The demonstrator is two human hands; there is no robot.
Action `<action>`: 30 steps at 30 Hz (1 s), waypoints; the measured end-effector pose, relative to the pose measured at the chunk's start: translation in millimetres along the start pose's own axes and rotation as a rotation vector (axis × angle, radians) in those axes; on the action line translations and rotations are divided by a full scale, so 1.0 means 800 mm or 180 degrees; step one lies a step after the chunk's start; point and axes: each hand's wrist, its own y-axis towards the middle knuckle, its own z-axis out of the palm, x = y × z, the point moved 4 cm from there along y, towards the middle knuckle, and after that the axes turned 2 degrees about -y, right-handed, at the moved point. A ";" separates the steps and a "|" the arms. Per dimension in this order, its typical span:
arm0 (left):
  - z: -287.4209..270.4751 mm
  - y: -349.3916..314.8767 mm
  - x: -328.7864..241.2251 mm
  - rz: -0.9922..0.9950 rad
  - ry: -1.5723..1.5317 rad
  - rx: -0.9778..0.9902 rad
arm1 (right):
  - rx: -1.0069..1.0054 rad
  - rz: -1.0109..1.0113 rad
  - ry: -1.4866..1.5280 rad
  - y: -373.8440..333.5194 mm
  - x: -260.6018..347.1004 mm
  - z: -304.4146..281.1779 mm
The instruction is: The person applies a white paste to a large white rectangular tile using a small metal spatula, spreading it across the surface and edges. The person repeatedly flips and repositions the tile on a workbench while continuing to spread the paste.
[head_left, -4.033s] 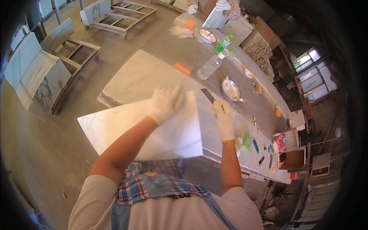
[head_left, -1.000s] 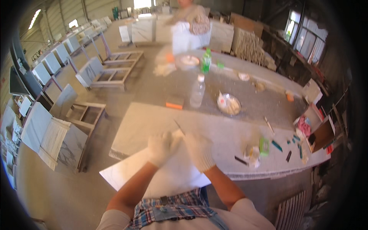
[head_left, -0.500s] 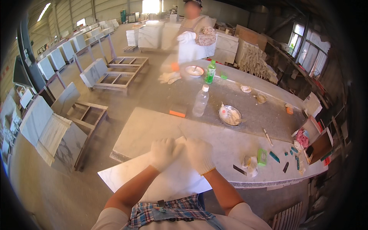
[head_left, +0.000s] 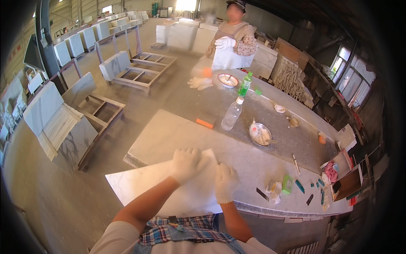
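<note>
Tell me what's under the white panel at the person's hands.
The broad pale slab shows beyond the white panel and to its right, and appears to run beneath it. The slab's covered stretch, and anything else under the panel, cannot be seen.

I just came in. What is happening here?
The person's gloved left hand rests on a white slab that juts past the near edge of a worktable. The right hand is at the slab's right edge; whether it holds something is unclear. At the far end, a co-worker stands behind another pale slab, a gloved hand at its top.
</note>
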 end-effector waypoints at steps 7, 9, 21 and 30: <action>0.005 0.002 -0.001 -0.0025 0.0162 -0.0030 | -0.0270 0.0050 0.0247 -0.005 -0.004 0.005; 0.005 0.001 -0.001 -0.0033 0.0158 -0.0076 | -0.0337 0.0048 0.0363 -0.006 -0.006 0.004; 0.003 -0.001 -0.002 -0.0018 -0.0075 -0.0365 | 0.0188 0.1277 0.0612 -0.015 -0.019 0.021; 0.011 0.003 0.002 -0.0301 0.0116 0.0293 | 0.0203 0.1304 0.0801 -0.015 -0.021 0.027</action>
